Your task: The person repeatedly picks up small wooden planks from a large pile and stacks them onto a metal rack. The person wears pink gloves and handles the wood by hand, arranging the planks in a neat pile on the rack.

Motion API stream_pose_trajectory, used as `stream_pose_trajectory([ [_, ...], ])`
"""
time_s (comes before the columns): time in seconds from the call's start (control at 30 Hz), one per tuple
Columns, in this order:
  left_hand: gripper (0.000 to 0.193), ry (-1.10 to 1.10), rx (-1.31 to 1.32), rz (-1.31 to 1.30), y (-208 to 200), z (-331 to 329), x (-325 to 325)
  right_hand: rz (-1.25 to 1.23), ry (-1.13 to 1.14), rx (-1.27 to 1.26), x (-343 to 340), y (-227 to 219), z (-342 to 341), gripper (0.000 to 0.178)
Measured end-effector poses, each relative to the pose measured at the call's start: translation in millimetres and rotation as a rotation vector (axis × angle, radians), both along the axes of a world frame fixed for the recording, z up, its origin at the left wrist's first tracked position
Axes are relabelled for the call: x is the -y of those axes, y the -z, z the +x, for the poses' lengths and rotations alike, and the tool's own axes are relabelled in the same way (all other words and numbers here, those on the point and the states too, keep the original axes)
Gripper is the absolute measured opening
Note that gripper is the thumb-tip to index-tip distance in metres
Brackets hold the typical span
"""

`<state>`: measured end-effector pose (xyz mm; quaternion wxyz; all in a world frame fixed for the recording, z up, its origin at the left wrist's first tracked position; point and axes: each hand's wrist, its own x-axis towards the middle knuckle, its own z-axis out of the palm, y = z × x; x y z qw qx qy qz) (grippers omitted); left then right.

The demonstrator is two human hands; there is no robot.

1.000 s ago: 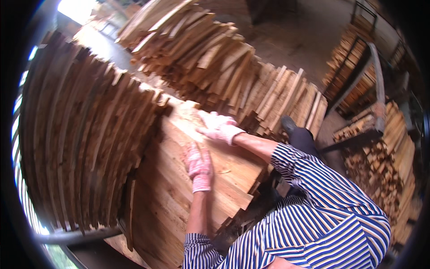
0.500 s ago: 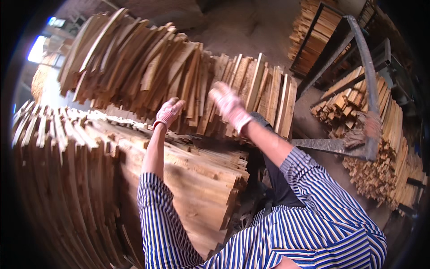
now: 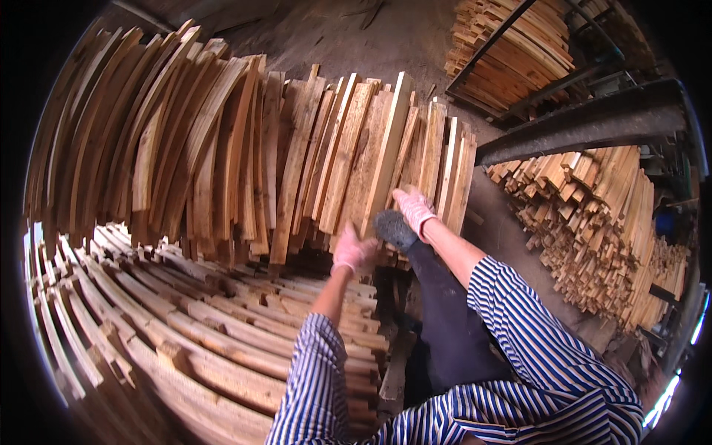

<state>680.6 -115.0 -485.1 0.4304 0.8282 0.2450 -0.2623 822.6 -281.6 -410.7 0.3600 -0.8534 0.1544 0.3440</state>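
Wooden slats (image 3: 297, 152), left hand (image 3: 351, 250) and right hand (image 3: 416, 208) now nearer their lower ends

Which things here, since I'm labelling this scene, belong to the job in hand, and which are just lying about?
Likely the job:
left hand, gloved, near the boards' lower ends
right hand, gloved, likewise
row of upright boards
stack of slats, lower left, possibly

Apparently lying about:
stick pile, right
dark metal beam
far wood stack, upper right

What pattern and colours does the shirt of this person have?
The shirt has stripes in blue, white and a dark tone, best seen in the head view.
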Motion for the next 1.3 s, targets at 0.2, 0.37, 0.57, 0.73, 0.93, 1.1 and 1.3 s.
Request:
stream_pose_trajectory([
  [0.2,0.09,-0.244,-0.151,0.347,4,33,43,0.041,0.021,-0.039,9,58,17,0.073],
  [0.37,0.084,-0.236,-0.223,0.341,3,28,23,0.201,0.045,-0.138,-14,70,16,0.076],
  [0.57,0.062,0.01,-0.108,0.182,-17,35,11,0.178,0.031,-0.011,-27,58,15,0.088],
  [0.73,0.07,0.214,-0.134,0.083,-108,71,10,0.339,0.313,-0.015,-43,46,15,0.114],
  [0.93,0.064,-0.243,0.44,-0.257,-31,45,-11,0.613,0.46,-0.234,21,15,24,0.075],
  [1.1,0.07,0.026,0.015,0.569,34,72,-72,0.606,0.383,-0.083,38,54,18,0.078],
  [1.3,0.036,0.129,0.008,0.468,53,37,-82,0.682,0.49,-0.194,26,49,11,0.071],
])
